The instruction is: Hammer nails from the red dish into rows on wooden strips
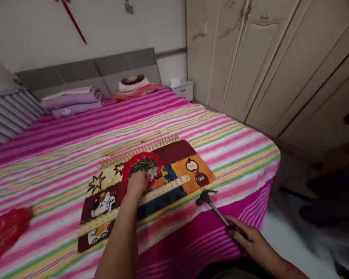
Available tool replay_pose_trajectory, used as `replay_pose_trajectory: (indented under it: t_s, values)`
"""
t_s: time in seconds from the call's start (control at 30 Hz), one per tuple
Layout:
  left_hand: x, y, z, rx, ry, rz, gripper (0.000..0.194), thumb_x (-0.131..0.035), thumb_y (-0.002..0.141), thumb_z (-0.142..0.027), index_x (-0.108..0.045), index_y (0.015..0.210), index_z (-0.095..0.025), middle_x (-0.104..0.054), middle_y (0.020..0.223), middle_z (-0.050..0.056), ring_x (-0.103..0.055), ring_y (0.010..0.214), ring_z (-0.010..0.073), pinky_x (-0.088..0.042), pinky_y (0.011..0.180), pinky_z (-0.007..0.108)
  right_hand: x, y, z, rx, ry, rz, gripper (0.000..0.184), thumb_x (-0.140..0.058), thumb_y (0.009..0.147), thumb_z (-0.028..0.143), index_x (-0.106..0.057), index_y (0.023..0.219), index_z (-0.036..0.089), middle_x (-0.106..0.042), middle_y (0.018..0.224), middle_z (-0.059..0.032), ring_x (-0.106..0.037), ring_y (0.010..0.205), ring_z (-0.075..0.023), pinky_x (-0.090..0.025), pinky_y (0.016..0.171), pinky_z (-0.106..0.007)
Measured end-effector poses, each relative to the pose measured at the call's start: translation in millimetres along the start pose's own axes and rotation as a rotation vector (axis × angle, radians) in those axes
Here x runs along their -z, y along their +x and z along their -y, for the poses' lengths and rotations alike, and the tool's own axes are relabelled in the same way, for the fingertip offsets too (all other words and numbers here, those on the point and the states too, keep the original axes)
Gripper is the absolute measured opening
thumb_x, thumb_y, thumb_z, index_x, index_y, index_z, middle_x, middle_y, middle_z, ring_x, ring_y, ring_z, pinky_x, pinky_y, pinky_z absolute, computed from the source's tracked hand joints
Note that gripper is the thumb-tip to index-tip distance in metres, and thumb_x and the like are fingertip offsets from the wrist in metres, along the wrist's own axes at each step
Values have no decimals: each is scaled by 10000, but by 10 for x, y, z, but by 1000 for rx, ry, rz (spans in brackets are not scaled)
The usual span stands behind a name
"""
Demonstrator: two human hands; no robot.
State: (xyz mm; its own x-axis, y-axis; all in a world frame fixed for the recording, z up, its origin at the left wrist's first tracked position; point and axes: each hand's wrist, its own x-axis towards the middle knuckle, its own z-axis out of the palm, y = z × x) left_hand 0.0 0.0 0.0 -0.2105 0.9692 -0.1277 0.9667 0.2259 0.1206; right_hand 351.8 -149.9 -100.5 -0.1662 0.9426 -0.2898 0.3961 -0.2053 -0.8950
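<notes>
I see the bed [221, 155] running out to its near right corner at about 3 o'clock, where the striped cover drops to the floor; the wardrobe [264, 58] stands well apart beyond that edge, with open floor between. On the bed the patterned mat [189, 170] lies at the centre, with bare cover all round it toward 9 and 12 o'clock. A wooden strip [168, 186] lies slantwise across the mat, and a second strip set with upright nails [151, 146] lies along the mat's far edge at 12 o'clock. My left hand [137, 183] is down in the red dish [139, 161] of loose nails [145, 166], fingers curled into the heap; whether they pinch a nail I cannot tell. My right hand [250, 240], at 5 o'clock near the bed's edge, is clenched round the handle of the hammer [211, 201], whose head rests on the cover just beside the mat's near right corner.
</notes>
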Motion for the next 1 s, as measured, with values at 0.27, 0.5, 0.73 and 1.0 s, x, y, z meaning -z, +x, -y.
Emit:
replay_pose_trajectory:
  t_s: [0.27, 0.5, 0.73, 1.0]
  values:
    - [74, -114, 215, 64, -777, -142, 176, -597, 643, -333, -591, 707, -169, -600, 598, -2, -536, 571, 127, -392, 567, 239, -44, -26, 18, -11, 53, -43, 586, -530, 761, 505, -585, 1235, 164, -527, 503, 38, -415, 403, -96, -401, 385, -187]
    - [197, -364, 140, 195, -1457, -82, 410, -767, 409, -326, -679, 760, -133, -673, 695, 33, -572, 624, 109, -452, 634, 246, -26, -8, 40, 46, 38, -67, 547, -568, 726, 482, -642, 1162, 159, -666, 718, -25, -573, 580, -137, -500, 557, -213]
    - [55, -756, -70, 132, -1436, -60, 384, -790, 484, -329, -709, 815, -151, -688, 753, 32, -579, 660, 106, -466, 644, 228, -55, -19, 4, 0, 38, -21, 571, -504, 773, 471, -559, 1254, 168, -541, 562, 30, -378, 398, -80, -353, 367, -183]
    - [-531, -840, -398, 259, -1434, -213, 322, -722, 540, -350, -689, 792, -153, -679, 768, 22, -591, 651, 123, -501, 608, 259, -45, -29, 22, 10, 31, -11, 538, -481, 795, 403, -540, 1263, 146, -434, 499, 61, -378, 397, -86, -343, 364, -180]
